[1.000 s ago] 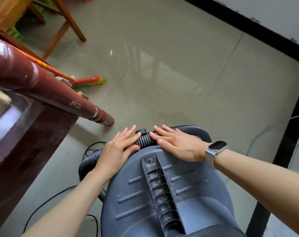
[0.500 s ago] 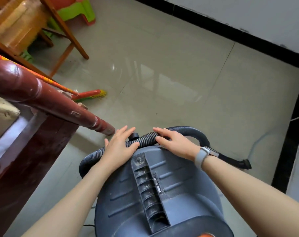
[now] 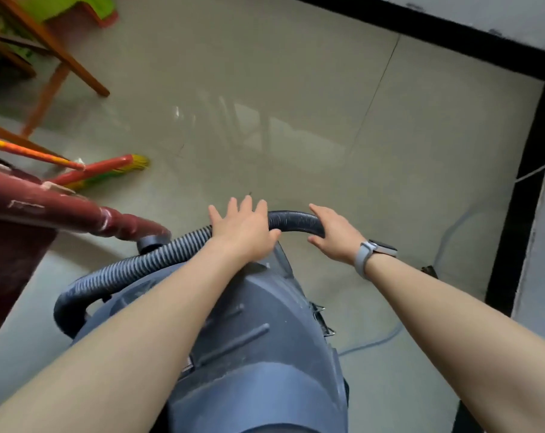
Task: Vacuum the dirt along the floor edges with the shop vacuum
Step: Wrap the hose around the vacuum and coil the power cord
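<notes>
Both hands are sitting on the hose (image 3: 159, 260) right at the far rim of the shop vacuum (image 3: 258, 354), which is filling the bottom middle of the shot. The left hand (image 3: 244, 228) is lying flat over the hose with fingers straight and spread, not clenching anything, just pressing down where the ribbed part meets the smooth cuff. The right hand (image 3: 335, 235) is wrapping around the smooth dark end of the hose, fingers curling over the top and thumb underneath, with a grey watch (image 3: 374, 253) on that wrist. Left of the vacuum a dark red wooden post (image 3: 77, 210) is sticking out, and a red broom (image 3: 109, 170) is lying on the tile floor (image 3: 280, 120) beyond it. A black baseboard (image 3: 521, 182) is running along the floor edge to the vacuum's right.
</notes>
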Demonstrator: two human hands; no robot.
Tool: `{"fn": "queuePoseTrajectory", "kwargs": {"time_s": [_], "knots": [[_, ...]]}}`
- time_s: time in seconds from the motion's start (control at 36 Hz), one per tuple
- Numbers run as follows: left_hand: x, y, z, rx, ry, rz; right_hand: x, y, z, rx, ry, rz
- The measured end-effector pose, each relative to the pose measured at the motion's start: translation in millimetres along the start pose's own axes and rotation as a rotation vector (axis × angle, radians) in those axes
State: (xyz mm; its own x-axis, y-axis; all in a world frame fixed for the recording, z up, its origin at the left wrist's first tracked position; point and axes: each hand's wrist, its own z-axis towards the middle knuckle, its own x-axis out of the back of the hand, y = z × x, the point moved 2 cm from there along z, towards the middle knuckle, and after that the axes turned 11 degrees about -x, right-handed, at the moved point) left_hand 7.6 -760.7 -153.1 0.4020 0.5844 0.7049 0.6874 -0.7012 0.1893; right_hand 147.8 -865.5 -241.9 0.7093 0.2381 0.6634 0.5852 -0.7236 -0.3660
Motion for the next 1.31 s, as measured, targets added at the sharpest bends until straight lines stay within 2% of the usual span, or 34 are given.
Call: {"fn": "queuePoseTrajectory", "kwargs": {"time_s": [0.14,0.33,0.5,0.64,0.86,1.03,1.19,1.31], "knots": [[-12.3,3.3,62.3,-0.028,-0.112,-0.015,-14.7,28.4,19.7,0.003,0.014,0.071],[-38.5,43.7,116.5,-0.129,-0.179,0.203,-27.8,91.9,36.8,-0.064,0.027,0.126],[-50.5,56.5,123.2,-0.263,-0.198,0.356,-39.4,138.1,38.1,-0.139,0.006,0.1],[-45.2,61.0,113.0,-0.407,-0.156,0.335,-48.9,156.0,35.7,-0.145,-0.092,-0.006],[-40.5,72.7,94.5,-0.564,-0.025,0.426,-46.8,162.3,17.2,-0.143,-0.066,0.088],[-41.2,79.7,85.6,-0.571,0.064,0.517,-20.1,164.7,-23.5,-0.069,0.049,0.149],[-34.3,123.6,57.7,-0.677,0.118,0.544,9.0,164.8,-87.1,-0.025,0.143,0.148],[-43.7,136.6,32.1,-0.812,0.274,0.504,23.1,168.1,-126.9,-0.08,0.152,0.087]]}}
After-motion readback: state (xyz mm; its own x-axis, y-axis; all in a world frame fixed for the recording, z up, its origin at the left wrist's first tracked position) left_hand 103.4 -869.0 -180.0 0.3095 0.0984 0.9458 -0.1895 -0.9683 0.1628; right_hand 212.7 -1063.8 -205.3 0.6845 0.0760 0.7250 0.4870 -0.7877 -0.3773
